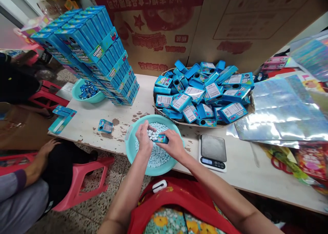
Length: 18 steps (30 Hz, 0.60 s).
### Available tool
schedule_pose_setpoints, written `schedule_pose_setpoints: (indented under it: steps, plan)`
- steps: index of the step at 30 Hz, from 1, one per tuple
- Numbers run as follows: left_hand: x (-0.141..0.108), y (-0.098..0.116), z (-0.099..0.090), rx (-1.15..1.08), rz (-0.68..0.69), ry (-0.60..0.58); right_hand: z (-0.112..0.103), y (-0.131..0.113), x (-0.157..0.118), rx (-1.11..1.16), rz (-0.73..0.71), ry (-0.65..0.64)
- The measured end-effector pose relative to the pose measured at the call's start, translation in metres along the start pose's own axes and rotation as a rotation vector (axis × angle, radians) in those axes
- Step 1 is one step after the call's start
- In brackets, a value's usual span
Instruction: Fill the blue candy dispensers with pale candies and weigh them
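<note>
Over a turquoise bowl (pixel 131 151) of small pale candies (pixel 156 159), my left hand (pixel 144 137) is cupped around a heap of the same candies. My right hand (pixel 174 145) grips a small blue candy box (pixel 162 139), with its left end against the candies in my left palm. Whether the box holds any candies cannot be seen. To the left of the bowl, another small blue box (pixel 105 126) lies on the table.
A cardboard tray (pixel 217 125) heaped with blue boxes sits behind right. Nearby are a digital scale (pixel 213 152), a tall stack of packed boxes (pixel 102 53), a small bowl (pixel 96 98) and shiny sheets (pixel 279 111). A seated person's hand (pixel 50 146) rests at left.
</note>
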<state>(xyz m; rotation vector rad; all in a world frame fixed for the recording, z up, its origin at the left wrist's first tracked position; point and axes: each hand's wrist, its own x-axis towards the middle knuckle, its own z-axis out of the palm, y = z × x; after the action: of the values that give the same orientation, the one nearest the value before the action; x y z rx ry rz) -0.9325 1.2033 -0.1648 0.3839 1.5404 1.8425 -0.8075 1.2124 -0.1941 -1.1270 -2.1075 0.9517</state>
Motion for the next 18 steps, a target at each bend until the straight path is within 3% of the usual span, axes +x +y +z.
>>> schedule_pose_setpoints:
  steps: [6,11,18]
  plan:
    - [-0.008,0.007,0.002,0.07,0.085,0.012,-0.002,-0.003,0.001,0.049,-0.08,0.002]
    - [-0.005,0.004,0.0,0.077,0.102,-0.003,0.008,0.008,0.004,0.104,-0.148,0.034]
    - [-0.014,0.012,0.005,-0.057,0.015,-0.133,0.005,0.006,0.006,0.201,-0.087,0.023]
